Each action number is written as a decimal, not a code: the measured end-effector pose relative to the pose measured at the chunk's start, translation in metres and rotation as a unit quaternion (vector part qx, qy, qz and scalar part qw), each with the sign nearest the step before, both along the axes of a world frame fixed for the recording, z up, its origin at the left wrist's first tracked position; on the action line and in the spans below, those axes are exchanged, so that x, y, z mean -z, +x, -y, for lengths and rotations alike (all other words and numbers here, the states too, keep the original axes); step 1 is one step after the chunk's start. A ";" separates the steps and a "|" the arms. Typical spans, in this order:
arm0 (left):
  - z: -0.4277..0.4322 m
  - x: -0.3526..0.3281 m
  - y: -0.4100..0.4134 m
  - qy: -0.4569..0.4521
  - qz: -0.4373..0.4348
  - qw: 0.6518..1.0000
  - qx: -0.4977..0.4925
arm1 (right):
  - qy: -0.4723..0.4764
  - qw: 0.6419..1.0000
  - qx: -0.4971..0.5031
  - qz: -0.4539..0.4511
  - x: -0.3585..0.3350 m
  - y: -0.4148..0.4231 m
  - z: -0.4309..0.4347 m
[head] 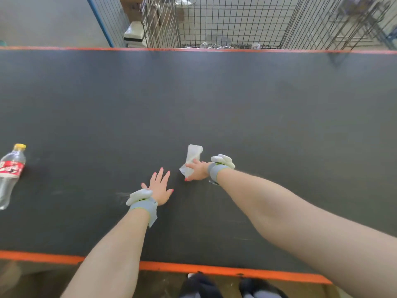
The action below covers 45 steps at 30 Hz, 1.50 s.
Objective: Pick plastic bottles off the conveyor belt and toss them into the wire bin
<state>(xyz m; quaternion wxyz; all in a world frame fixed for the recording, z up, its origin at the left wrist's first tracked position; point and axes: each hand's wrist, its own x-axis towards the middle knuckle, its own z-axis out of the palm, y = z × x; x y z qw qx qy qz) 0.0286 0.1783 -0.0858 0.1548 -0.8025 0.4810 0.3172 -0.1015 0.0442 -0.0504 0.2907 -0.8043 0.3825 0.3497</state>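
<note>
Now, step: pick-up in hand, by the look of it; toss not yet made.
Right hand (198, 172): fingers curled round a flattened pale plastic bottle (193, 153) lying on the near half of the conveyor belt (214, 104).
Left hand (160, 188): fingers spread, palm down over the belt, holding nothing.
Next move: likely a lift and a throw clearing the whole belt width.
Second bottle (10, 173): yellow cap, red label, lying at the left, untouched.
Wire bin (232, 22): beyond the far edge; a few clear bottles (204, 45) on its floor.
</note>
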 end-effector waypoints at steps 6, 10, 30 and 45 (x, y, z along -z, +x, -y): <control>0.012 -0.015 0.006 -0.040 0.022 0.999 -0.029 | -0.068 0.990 0.124 -0.014 -0.002 -0.020 0.013; 0.020 -0.024 0.011 -0.051 0.037 0.997 -0.042 | -0.102 0.982 0.158 0.032 -0.006 -0.016 0.021; -0.037 -0.022 0.045 -0.026 0.090 0.963 -0.253 | -0.032 0.985 0.100 0.135 0.007 0.013 -0.009; 0.142 -0.057 0.002 -0.235 -0.356 0.761 -0.489 | -0.028 0.947 0.280 0.156 -0.026 0.008 0.093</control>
